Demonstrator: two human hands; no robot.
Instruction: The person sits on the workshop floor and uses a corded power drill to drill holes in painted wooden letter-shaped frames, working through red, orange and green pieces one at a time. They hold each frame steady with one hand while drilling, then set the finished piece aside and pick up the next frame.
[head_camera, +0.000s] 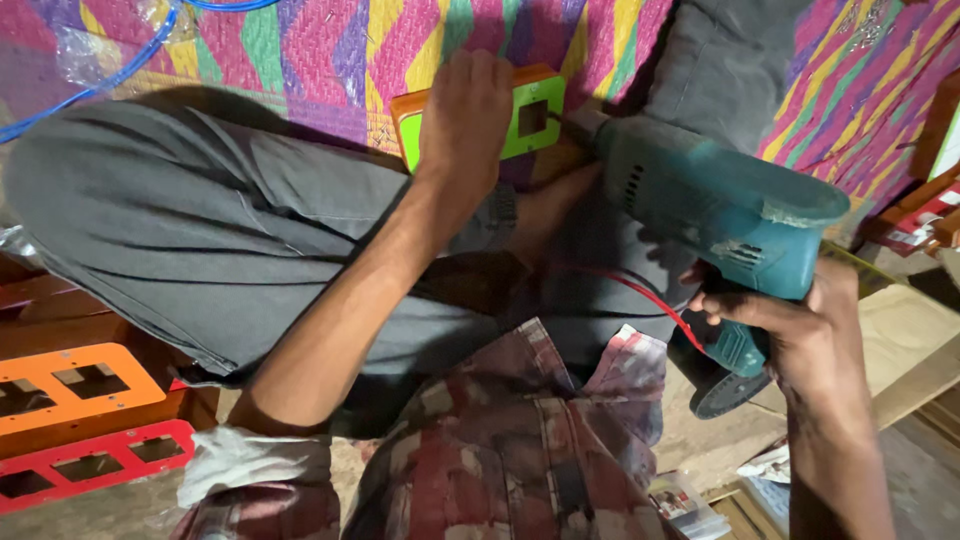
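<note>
My left hand (465, 115) presses flat on a green panel with an orange wooden edge (535, 115), holding it against a colourful woven mat. The panel has a square cut-out. My right hand (800, 325) grips the handle of a teal electric drill (715, 205). The drill's tip meets the panel's right side near the cut-out. A red wire (650, 298) runs from under the drill toward my lap. I sit cross-legged in grey trousers (230, 220).
An orange panel (75, 380) and a red panel (95, 462) with rectangular cut-outs lie at the lower left. A blue cable (110, 75) crosses the mat at the top left. Wooden boards and papers (900, 350) lie to the right.
</note>
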